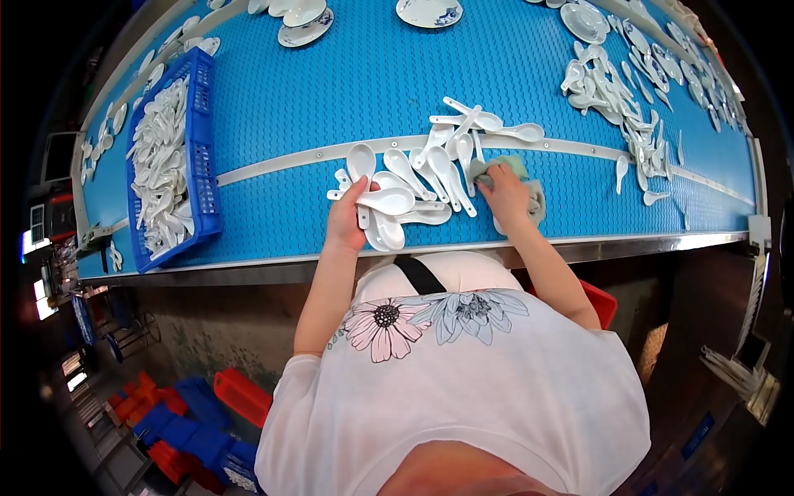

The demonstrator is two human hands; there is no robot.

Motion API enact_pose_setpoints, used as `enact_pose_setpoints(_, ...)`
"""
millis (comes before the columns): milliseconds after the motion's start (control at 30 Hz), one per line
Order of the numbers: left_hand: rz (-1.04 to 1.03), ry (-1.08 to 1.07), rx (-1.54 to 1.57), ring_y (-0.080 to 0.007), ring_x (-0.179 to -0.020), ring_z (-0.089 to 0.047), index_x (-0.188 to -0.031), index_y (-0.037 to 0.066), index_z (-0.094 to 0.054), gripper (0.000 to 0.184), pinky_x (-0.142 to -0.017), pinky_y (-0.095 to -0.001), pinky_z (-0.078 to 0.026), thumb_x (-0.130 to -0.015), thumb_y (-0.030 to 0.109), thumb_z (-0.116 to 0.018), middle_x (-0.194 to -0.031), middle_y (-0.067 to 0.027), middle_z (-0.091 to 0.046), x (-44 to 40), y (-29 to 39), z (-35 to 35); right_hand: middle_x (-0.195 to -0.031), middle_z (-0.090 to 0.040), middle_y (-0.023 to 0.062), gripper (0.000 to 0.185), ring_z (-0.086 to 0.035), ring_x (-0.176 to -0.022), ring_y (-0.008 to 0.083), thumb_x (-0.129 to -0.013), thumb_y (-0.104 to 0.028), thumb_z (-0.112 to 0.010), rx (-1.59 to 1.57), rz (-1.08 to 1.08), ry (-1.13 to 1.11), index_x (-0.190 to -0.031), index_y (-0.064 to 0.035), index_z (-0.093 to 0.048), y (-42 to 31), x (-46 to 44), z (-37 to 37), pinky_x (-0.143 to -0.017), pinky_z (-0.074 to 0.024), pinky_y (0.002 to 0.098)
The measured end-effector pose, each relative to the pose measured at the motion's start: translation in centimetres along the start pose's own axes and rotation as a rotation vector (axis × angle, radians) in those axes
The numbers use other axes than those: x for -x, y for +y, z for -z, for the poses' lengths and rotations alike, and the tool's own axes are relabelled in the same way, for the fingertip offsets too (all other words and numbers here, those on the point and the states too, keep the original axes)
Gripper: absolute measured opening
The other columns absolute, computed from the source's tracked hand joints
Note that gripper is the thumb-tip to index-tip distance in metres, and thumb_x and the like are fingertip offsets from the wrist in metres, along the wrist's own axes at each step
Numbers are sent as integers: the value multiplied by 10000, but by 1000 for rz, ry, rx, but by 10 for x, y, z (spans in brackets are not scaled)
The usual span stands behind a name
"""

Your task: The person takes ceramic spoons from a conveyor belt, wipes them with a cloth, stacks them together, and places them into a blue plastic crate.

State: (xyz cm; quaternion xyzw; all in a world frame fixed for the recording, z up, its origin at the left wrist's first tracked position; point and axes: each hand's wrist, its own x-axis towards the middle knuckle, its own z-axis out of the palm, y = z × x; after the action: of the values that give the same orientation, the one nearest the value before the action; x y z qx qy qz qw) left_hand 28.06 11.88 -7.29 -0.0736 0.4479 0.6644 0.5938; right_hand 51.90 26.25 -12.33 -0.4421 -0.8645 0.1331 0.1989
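Observation:
My left hand point(349, 221) is closed around white ceramic soup spoons, among them a spoon point(390, 201) with its bowl to the right; how many it grips is hard to tell. Another spoon point(361, 159), bowl away from me, rises from the same hand. Just right of it, a loose heap of white spoons point(447, 175) lies on the blue belt, spreading towards the back. My right hand point(506, 197) has its fingers bent over a crumpled grey-green cloth point(536, 202) at the right end of this heap. Part of the cloth is hidden under the hand.
A blue plastic basket point(203, 157) full of white spoons stands left on the blue belt point(281, 107). More spoons point(595, 78) are piled at right. A patterned plate point(428, 11) lies at the back. A white strip point(273, 165) crosses the belt; red and blue crates point(244, 397) sit below left.

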Motion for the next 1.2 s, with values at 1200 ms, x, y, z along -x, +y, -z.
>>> enact_pose_setpoints(1200, 4, 94, 100, -178, -663, -582, -957, 61, -522, 235, -593, -320, -502, -814, 244, -557, -720, -62, -574, 14, -6, 45, -991, -576, 110, 522, -564, -900, 271, -668, -301, -697, 354, -359, -148, -1097, -62, -521, 75, 12, 124, -767, -445, 351)
